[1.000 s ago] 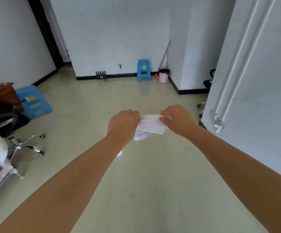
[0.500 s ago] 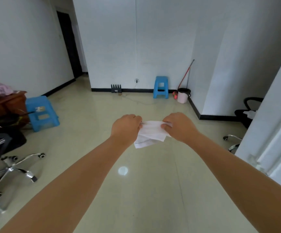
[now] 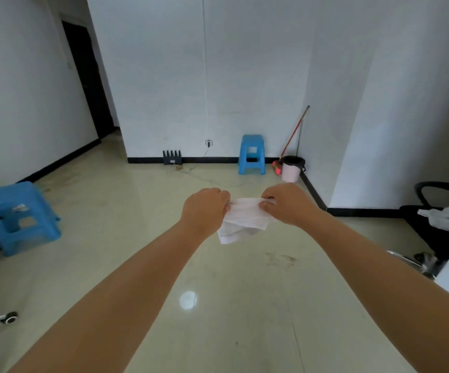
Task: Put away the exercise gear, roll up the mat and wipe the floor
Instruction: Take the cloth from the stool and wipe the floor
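A white folded wipe (image 3: pixel 244 219) hangs in the air in front of me, stretched between both hands. My left hand (image 3: pixel 204 208) pinches its left edge and my right hand (image 3: pixel 287 203) pinches its right edge. A loose lower fold droops below the hands. Under them lies the glossy beige tiled floor (image 3: pixel 218 305), with dark smudges to the right of the wipe. No mat or exercise gear shows in the head view.
A blue stool (image 3: pixel 21 216) stands at the left, another blue stool (image 3: pixel 251 154) against the far wall. A pink bin (image 3: pixel 291 169) and a broom (image 3: pixel 293 135) occupy the far corner. A black office chair (image 3: pixel 438 222) sits at the right; a chair caster (image 3: pixel 9 317) at lower left.
The view has swung left and up: the white door panel at the right has left the frame, the far wall and doorway show more. Both hands keep hold of the wipe.
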The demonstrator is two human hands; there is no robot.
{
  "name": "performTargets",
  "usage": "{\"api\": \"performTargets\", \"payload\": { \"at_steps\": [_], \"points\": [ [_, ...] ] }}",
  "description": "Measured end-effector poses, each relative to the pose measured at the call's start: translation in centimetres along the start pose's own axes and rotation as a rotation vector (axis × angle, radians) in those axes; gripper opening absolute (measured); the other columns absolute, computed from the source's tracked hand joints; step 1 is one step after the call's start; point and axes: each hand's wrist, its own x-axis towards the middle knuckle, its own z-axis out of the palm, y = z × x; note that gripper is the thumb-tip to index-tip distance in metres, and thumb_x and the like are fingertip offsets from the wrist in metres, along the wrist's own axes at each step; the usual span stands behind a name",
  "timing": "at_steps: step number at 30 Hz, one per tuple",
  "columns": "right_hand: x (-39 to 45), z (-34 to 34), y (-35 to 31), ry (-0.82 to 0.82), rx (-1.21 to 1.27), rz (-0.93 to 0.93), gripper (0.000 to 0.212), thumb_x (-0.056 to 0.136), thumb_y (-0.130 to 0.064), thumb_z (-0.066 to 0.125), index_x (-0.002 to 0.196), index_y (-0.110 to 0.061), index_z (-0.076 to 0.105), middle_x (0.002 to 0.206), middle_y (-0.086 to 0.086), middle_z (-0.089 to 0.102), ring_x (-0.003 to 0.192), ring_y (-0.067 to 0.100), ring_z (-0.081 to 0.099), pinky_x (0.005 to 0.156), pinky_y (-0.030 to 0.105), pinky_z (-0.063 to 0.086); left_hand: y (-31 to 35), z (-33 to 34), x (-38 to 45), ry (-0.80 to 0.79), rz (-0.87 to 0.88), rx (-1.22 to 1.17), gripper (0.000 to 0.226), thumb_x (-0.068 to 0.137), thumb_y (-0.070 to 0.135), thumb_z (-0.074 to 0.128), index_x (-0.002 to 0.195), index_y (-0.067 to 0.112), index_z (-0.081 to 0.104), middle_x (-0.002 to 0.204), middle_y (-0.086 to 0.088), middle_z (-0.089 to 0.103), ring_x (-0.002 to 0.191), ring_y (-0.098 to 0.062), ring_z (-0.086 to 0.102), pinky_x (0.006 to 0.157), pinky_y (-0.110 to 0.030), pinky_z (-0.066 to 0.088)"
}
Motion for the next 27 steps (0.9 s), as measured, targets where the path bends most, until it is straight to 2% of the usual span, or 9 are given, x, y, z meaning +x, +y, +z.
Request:
{"api": "performTargets", "payload": {
  "at_steps": [7,11,13,16,19,21,23,27],
  "points": [
    [20.2,1.3,8.4,-0.048,-0.011,-0.059,0.029,0.096,-0.026,0.046,0.108,-0.008,0.065,0.107,0.008,0.067,0.098,0.021,0.06,0.085,0.029,0.046,-3.7,4.4,20.3,-0.096,-0.012,0.012,0.029,0.1,0.023,0.035,0.114,0.013,0.058,0.11,-0.005,0.06,0.101,-0.021,0.057,0.081,-0.031,0.046],
    [30.4,1.9,11.9,-0.064,0.017,-0.075,0.029,0.096,-0.025,0.046,0.103,-0.006,0.066,0.101,0.01,0.067,0.083,0.018,0.056,0.077,0.026,0.044,-6.0,6.3,30.2,-0.107,-0.018,0.017,0.03,0.099,0.022,0.035,0.115,0.013,0.058,0.109,-0.005,0.061,0.1,-0.022,0.058,0.082,-0.03,0.047],
    [35.4,2.5,13.5,-0.067,0.022,-0.083,0.029,0.096,-0.025,0.046,0.103,-0.006,0.066,0.101,0.01,0.067,0.083,0.017,0.056,0.077,0.026,0.043,-7.5,7.7,35.0,-0.115,-0.024,0.03,0.03,0.099,0.022,0.036,0.115,0.013,0.059,0.109,-0.005,0.061,0.1,-0.022,0.058,0.081,-0.03,0.047],
    [43.5,3.7,16.0,-0.071,0.019,-0.082,0.03,0.095,-0.025,0.047,0.103,-0.004,0.067,0.102,0.01,0.068,0.093,0.023,0.062,0.084,0.032,0.048,-9.9,10.2,42.7,-0.125,-0.028,0.042,0.03,0.099,0.022,0.035,0.114,0.012,0.059,0.109,-0.006,0.061,0.095,-0.02,0.057,0.073,-0.027,0.041],
    [51.8,4.9,18.4,-0.068,0.003,-0.083,0.03,0.095,-0.026,0.047,0.103,-0.004,0.066,0.1,0.01,0.068,0.087,0.021,0.06,0.084,0.031,0.049,-12.5,12.6,51.0,-0.115,-0.006,0.058,0.029,0.099,0.022,0.036,0.115,0.013,0.059,0.111,-0.005,0.061,0.095,-0.02,0.057,0.071,-0.025,0.037],
    [57.4,5.3,20.0,-0.059,0.0,-0.078,0.027,0.095,-0.026,0.047,0.097,-0.005,0.065,0.092,0.008,0.065,0.079,0.015,0.054,0.077,0.027,0.047,-14.2,13.9,56.7,-0.111,0.008,0.058,0.028,0.099,0.021,0.038,0.114,0.013,0.06,0.111,-0.005,0.061,0.09,-0.019,0.055,0.07,-0.025,0.038],
    [63.0,5.2,21.5,-0.042,-0.015,-0.066,0.022,0.095,-0.025,0.048,0.085,-0.009,0.061,0.085,0.004,0.059,0.077,0.013,0.049,0.065,0.024,0.04,-16.0,14.8,62.5,-0.103,0.031,0.07,0.026,0.098,0.02,0.039,0.11,0.013,0.061,0.111,-0.005,0.062,0.094,-0.02,0.057,0.074,-0.03,0.044],
    [73.3,4.8,24.5,-0.002,-0.019,-0.039,0.022,0.093,-0.026,0.05,0.086,-0.009,0.063,0.073,-0.002,0.053,0.075,0.013,0.049,0.055,0.021,0.033,-18.8,16.5,73.4,-0.091,0.061,0.064,0.023,0.098,0.023,0.041,0.109,0.013,0.059,0.111,-0.004,0.062,0.103,-0.022,0.058,0.079,-0.031,0.046]
  ]
}}
